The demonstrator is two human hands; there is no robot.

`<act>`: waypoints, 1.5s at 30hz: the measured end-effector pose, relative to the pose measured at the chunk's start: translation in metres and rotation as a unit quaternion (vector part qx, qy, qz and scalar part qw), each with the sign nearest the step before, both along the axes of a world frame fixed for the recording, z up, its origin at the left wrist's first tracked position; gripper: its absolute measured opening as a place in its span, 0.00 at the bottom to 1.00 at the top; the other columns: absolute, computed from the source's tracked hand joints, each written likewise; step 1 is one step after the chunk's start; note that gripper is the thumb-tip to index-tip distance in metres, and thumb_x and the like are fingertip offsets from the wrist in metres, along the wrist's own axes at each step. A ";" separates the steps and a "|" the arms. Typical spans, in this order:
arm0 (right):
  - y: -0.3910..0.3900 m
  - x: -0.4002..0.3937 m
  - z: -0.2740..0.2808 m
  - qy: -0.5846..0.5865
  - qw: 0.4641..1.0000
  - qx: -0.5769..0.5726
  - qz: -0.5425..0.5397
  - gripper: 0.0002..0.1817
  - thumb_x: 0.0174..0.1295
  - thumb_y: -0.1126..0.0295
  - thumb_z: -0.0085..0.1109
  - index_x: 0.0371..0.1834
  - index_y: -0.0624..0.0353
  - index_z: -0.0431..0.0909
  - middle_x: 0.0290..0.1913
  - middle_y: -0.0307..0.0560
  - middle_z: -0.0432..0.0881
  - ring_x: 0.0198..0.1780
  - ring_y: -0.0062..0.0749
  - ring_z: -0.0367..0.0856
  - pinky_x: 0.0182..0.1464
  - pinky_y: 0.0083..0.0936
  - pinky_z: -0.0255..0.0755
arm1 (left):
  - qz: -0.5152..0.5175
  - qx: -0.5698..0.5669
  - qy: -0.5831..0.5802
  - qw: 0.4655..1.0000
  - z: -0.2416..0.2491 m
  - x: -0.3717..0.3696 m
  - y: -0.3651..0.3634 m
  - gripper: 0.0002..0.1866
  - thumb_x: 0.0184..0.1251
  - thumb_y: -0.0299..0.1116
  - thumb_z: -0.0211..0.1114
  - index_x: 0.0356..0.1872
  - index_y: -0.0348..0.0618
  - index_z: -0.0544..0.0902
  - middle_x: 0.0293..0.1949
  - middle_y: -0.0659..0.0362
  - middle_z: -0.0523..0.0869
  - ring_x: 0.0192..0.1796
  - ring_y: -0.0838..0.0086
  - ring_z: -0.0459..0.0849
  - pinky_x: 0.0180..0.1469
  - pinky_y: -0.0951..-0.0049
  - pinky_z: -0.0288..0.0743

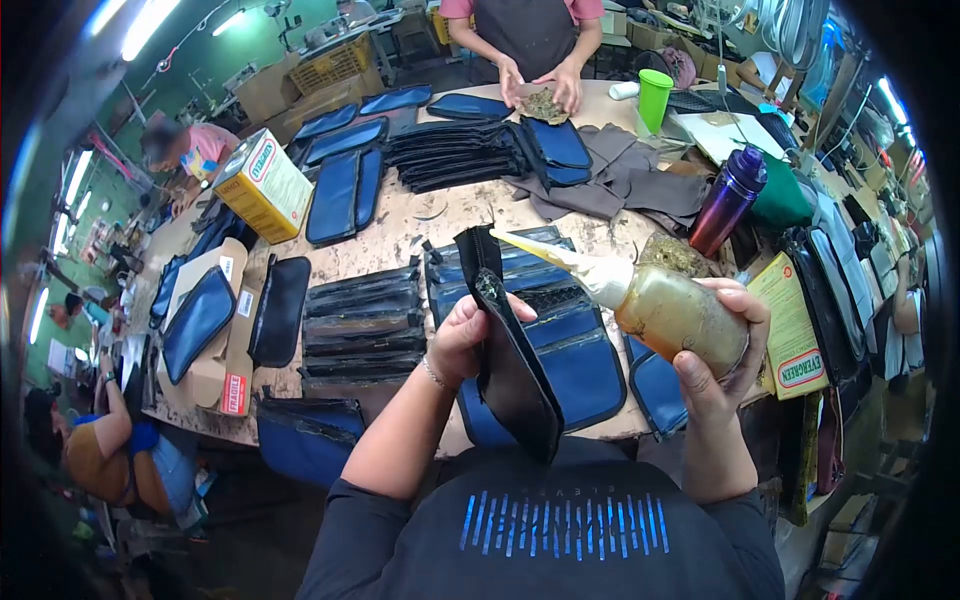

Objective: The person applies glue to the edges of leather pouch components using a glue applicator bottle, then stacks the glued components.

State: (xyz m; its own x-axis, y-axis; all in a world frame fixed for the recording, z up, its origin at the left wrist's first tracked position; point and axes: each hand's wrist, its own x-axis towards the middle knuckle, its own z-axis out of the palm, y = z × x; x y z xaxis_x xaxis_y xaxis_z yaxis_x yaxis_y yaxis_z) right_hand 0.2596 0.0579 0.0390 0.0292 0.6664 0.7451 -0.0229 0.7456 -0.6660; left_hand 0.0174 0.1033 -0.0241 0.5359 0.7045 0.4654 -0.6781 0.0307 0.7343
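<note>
My left hand (458,338) is closed on a dark zippered pouch (515,385), held up on edge with its zipper end at the top. In my right hand (725,350) is a squeeze bottle (680,315) of amber glue, tipped sideways. Its long pale nozzle (535,247) points left, with the tip right at the pouch's zipper end. Beneath the hands, blue pouches (575,370) lie spread on the table, and a row of dark zipper strips (362,325) overlaps others to the left.
A yellow tin (265,190) stands at the back left, beside a cardboard piece (240,330). To the right are a purple-red flask (728,200) and a green cup (654,102). Stacked black pouches (455,155) lie mid-table. Across from me, a person (530,45) handles a brownish clump (542,105).
</note>
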 end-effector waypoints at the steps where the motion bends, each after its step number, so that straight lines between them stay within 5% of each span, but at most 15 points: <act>1: 0.000 0.001 -0.002 -0.014 1.000 0.004 -0.006 0.30 0.42 0.72 0.66 0.48 0.63 0.59 0.46 0.55 0.65 0.48 0.34 0.67 0.50 0.27 0.64 | 0.003 0.006 -0.001 1.000 0.000 0.000 -0.002 0.23 0.64 0.43 0.47 0.47 0.30 0.68 0.13 0.55 0.74 0.13 0.73 0.72 0.18 0.80 0.62; 9: 0.002 -0.016 -0.007 -0.005 0.999 -0.002 0.043 0.30 0.43 0.74 0.65 0.48 0.63 0.59 0.46 0.54 0.64 0.48 0.33 0.66 0.50 0.26 0.63 | 0.017 0.018 0.001 1.000 -0.005 -0.004 -0.007 0.23 0.64 0.44 0.46 0.48 0.30 0.67 0.13 0.54 0.75 0.13 0.72 0.72 0.18 0.79 0.63; 11: 0.002 -0.019 -0.008 -0.018 0.999 -0.002 0.044 0.30 0.43 0.75 0.65 0.48 0.63 0.59 0.46 0.54 0.64 0.48 0.32 0.66 0.51 0.26 0.63 | -0.039 -0.104 -0.049 0.993 -0.010 -0.009 -0.008 0.24 0.56 0.43 0.59 0.44 0.30 0.73 0.43 0.53 0.78 0.40 0.76 0.78 0.43 0.78 0.72; 15: 0.003 -0.019 -0.014 0.013 0.999 -0.021 0.041 0.29 0.44 0.75 0.64 0.48 0.63 0.59 0.46 0.52 0.64 0.48 0.31 0.66 0.51 0.26 0.62 | -0.022 -0.090 -0.044 0.995 -0.009 -0.008 -0.009 0.23 0.56 0.42 0.59 0.44 0.30 0.73 0.44 0.52 0.78 0.41 0.74 0.78 0.45 0.76 0.71; 17: 0.003 -0.018 -0.017 0.042 0.998 -0.035 0.040 0.29 0.44 0.75 0.64 0.48 0.63 0.59 0.46 0.52 0.64 0.47 0.31 0.66 0.51 0.26 0.62 | 0.035 0.017 0.016 0.999 -0.004 -0.004 -0.008 0.26 0.62 0.48 0.48 0.47 0.29 0.67 0.12 0.54 0.74 0.13 0.71 0.72 0.18 0.78 0.63; 21: 0.000 -0.020 -0.018 0.072 0.994 -0.058 0.049 0.29 0.44 0.75 0.64 0.49 0.63 0.59 0.45 0.50 0.64 0.48 0.30 0.66 0.52 0.25 0.62 | 0.031 0.009 0.010 0.999 -0.005 -0.004 -0.007 0.26 0.62 0.47 0.49 0.47 0.29 0.68 0.12 0.53 0.74 0.13 0.71 0.72 0.18 0.78 0.63; 23: 0.000 -0.020 -0.020 0.075 0.993 -0.063 0.063 0.29 0.45 0.75 0.64 0.49 0.62 0.59 0.46 0.50 0.64 0.48 0.29 0.66 0.52 0.25 0.61 | -0.040 -0.095 -0.058 0.993 -0.011 -0.008 -0.006 0.22 0.56 0.41 0.59 0.44 0.30 0.74 0.45 0.50 0.77 0.43 0.72 0.78 0.46 0.75 0.72; 27: 0.002 -0.022 -0.026 0.049 0.996 -0.059 0.053 0.28 0.45 0.75 0.63 0.49 0.62 0.59 0.46 0.49 0.64 0.49 0.29 0.66 0.53 0.25 0.61 | -0.044 -0.097 -0.077 0.991 -0.009 -0.006 -0.006 0.22 0.56 0.40 0.59 0.44 0.30 0.74 0.45 0.48 0.76 0.43 0.71 0.78 0.46 0.74 0.72; 29: 0.003 -0.024 -0.026 0.090 0.991 -0.078 0.060 0.28 0.45 0.75 0.63 0.49 0.62 0.59 0.46 0.48 0.64 0.49 0.29 0.66 0.53 0.25 0.61 | 0.003 0.007 -0.025 1.000 -0.005 -0.003 -0.006 0.23 0.62 0.42 0.49 0.48 0.30 0.68 0.13 0.53 0.75 0.12 0.72 0.71 0.19 0.78 0.62; 38: 0.007 -0.024 -0.037 0.093 0.991 -0.081 0.047 0.26 0.47 0.76 0.61 0.49 0.62 0.59 0.47 0.48 0.66 0.48 0.29 0.68 0.52 0.25 0.62 | 0.001 0.006 -0.017 1.000 -0.006 -0.002 -0.008 0.21 0.63 0.41 0.48 0.48 0.32 0.69 0.13 0.52 0.75 0.12 0.73 0.71 0.21 0.78 0.63; 41: 0.003 -0.024 -0.029 0.188 0.968 -0.148 0.082 0.27 0.47 0.75 0.61 0.50 0.61 0.58 0.48 0.50 0.65 0.49 0.30 0.68 0.52 0.26 0.63 | 0.002 0.010 -0.019 1.000 -0.005 -0.001 -0.008 0.21 0.62 0.41 0.48 0.48 0.32 0.69 0.13 0.53 0.75 0.12 0.72 0.70 0.20 0.78 0.63; 45: 0.001 -0.022 -0.021 0.108 0.988 -0.067 0.084 0.29 0.45 0.75 0.62 0.50 0.62 0.58 0.46 0.50 0.65 0.48 0.30 0.67 0.51 0.25 0.63 | -0.009 -0.012 -0.029 0.999 -0.008 0.001 -0.008 0.21 0.63 0.41 0.48 0.48 0.31 0.69 0.12 0.53 0.74 0.12 0.72 0.70 0.19 0.78 0.62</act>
